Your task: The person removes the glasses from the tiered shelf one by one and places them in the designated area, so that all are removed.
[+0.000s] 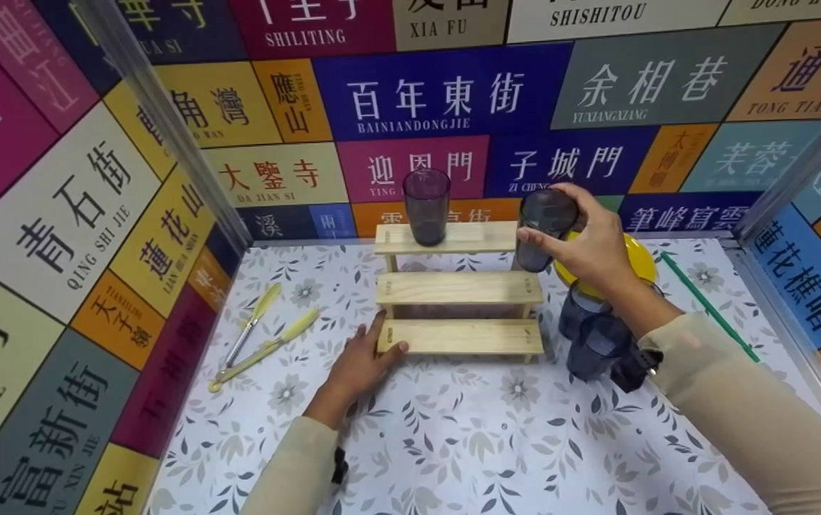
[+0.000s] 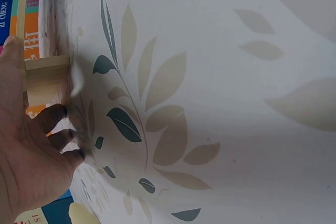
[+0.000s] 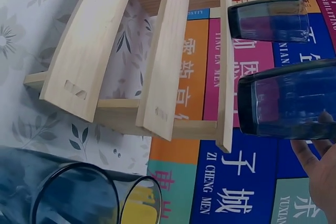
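Glasses [image 1: 596,349] and yellow dish [image 1: 642,259] crowd the rack [image 1: 460,336], left fingers [image 2: 51,119] gripping its corner, right fingers [image 1: 586,203] curled round a tumbler [image 1: 546,213].

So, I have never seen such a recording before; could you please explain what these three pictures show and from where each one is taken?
There is no robot here: the two hands belong to a person. The widest picture comes from a camera on the head, looking forward and down; the other two come from cameras on the left and right wrists.

On the leaf-patterned surface is a three-tier wooden stand. A dark see-through tumbler stands on its top tier. To the left lie tongs; to the right are more dark tumblers, a yellow object, partly hidden, and a thin green stick.

The right hand holds another tumbler near the top tier's right end. The left hand touches the stand's lower left end.
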`<state>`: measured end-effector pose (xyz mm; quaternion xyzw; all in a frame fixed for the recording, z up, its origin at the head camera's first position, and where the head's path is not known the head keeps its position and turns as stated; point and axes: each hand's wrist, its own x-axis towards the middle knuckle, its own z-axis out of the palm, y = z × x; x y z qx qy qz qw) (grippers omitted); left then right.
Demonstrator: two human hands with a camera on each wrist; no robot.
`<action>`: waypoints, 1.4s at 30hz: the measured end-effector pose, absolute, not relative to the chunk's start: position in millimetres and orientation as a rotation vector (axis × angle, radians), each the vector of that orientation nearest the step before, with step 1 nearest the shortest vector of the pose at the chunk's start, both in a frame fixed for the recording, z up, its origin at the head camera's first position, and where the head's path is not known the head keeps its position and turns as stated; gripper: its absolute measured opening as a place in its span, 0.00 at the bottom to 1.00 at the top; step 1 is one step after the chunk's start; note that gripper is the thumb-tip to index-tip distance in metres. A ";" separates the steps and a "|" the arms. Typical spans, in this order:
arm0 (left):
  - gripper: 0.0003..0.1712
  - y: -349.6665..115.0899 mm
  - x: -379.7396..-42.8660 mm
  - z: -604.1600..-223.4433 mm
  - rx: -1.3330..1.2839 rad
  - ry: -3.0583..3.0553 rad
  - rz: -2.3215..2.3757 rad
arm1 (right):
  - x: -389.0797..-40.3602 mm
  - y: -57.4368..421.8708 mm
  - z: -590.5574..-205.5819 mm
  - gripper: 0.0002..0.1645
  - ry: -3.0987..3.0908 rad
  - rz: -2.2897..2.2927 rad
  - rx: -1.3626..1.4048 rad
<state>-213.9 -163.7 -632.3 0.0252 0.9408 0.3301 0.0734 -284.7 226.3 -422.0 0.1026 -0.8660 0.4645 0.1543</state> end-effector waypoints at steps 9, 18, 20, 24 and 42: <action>0.54 -163.2 -213.6 -631.9 0.061 2.811 1.006 | -273.1 243.1 -430.3 0.47 -2.503 1.322 0.325; 0.54 -163.2 -211.7 -627.3 0.051 2.800 1.025 | -259.9 254.9 -436.5 0.44 -2.493 1.312 0.380; 0.54 -163.1 -210.6 -625.4 0.047 2.795 1.032 | -257.4 257.5 -437.4 0.45 -2.499 1.291 0.371; 0.53 -162.6 -210.0 -625.1 0.034 2.788 1.029 | -252.5 262.9 -439.2 0.46 -2.528 1.257 0.335; 0.54 -161.3 -211.3 -628.8 0.005 2.770 1.039 | -227.2 284.6 -448.2 0.46 -2.535 1.281 0.320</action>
